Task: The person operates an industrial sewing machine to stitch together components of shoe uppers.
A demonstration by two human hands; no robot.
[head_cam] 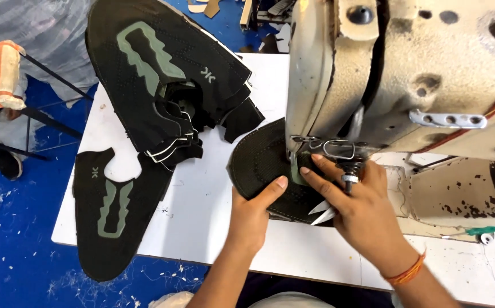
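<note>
— Where's the dark shoe piece [259, 162]?
— On the white surface [202, 211], under the sewing machine [396, 74].
— And the hands?
— Left hand [253, 214] pinches its edge; right hand [361, 208] presses it, its grip closed around small scissors [323, 211].

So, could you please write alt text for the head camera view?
Two hands, left hand and right hand, press a black shoe upper under a worn cream sewing machine. More black-and-green uppers lie stacked on the white table.
</note>
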